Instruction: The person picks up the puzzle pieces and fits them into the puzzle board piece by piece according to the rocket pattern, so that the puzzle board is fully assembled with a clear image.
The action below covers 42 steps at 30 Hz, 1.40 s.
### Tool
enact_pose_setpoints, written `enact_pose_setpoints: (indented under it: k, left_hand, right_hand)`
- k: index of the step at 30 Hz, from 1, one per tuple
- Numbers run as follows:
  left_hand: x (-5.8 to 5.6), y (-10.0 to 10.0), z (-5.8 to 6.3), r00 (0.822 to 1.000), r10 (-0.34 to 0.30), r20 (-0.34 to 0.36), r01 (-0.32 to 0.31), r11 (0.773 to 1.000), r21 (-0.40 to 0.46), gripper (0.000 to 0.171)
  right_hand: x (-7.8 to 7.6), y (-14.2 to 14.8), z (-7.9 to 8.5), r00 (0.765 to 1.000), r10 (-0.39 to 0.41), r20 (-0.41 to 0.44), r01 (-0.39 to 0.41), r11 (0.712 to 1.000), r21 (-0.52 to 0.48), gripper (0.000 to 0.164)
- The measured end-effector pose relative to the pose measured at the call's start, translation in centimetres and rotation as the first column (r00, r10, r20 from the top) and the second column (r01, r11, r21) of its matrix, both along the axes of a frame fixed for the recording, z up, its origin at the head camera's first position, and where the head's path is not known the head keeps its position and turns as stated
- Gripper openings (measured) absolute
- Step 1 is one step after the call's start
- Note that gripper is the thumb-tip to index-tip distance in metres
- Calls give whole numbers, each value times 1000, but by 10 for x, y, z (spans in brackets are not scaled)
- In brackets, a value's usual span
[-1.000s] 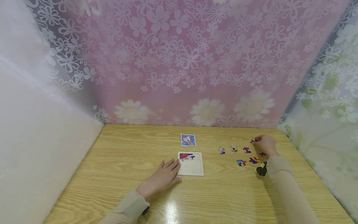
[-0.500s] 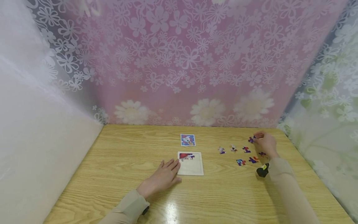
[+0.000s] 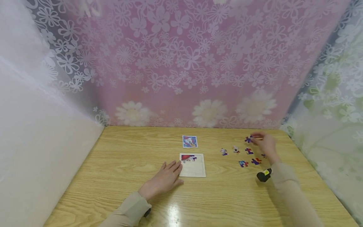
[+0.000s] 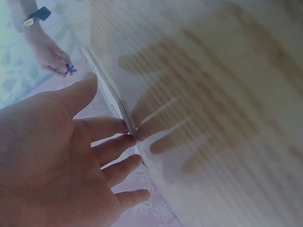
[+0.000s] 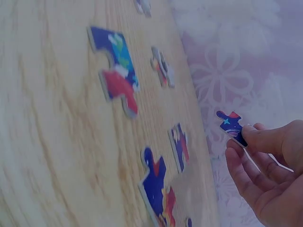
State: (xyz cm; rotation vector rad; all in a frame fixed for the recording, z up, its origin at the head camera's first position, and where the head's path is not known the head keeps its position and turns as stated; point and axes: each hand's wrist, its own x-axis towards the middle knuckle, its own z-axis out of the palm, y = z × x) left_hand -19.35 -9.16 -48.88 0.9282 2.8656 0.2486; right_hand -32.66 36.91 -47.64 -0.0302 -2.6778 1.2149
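Observation:
Between thumb and fingers my right hand (image 3: 266, 145) pinches a dark blue puzzle piece (image 5: 231, 126) with a light star and a bit of red. It is held above the table, beyond the loose pieces. My left hand (image 3: 165, 179) lies with straight, spread fingers, their tips touching the left edge of the white puzzle tray (image 3: 195, 171). In the left wrist view those fingertips (image 4: 124, 126) meet the tray's edge. Joined pieces (image 3: 188, 158) with red and white print fill the tray's upper left part.
Several loose puzzle pieces (image 3: 243, 163) lie right of the tray, partly near my right forearm. A small picture card (image 3: 189, 141) of a white character on blue lies behind the tray. A flowered curtain (image 3: 193, 78) stands at the table's (image 3: 136, 151) back edge.
My right hand has lifted the blue puzzle piece and carried it a little to the left, turning it into fuller view. My left hand stays at the tray.

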Motion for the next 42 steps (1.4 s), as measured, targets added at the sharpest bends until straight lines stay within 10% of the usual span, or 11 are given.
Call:
enact_pose_setpoints:
  k: [42]
  left_hand:
    - [2,0,3,1000,9,14,-9,1000,14,65]
  right_hand:
    - [24,-94,7,972,228,-59,-235,957,-173,34]
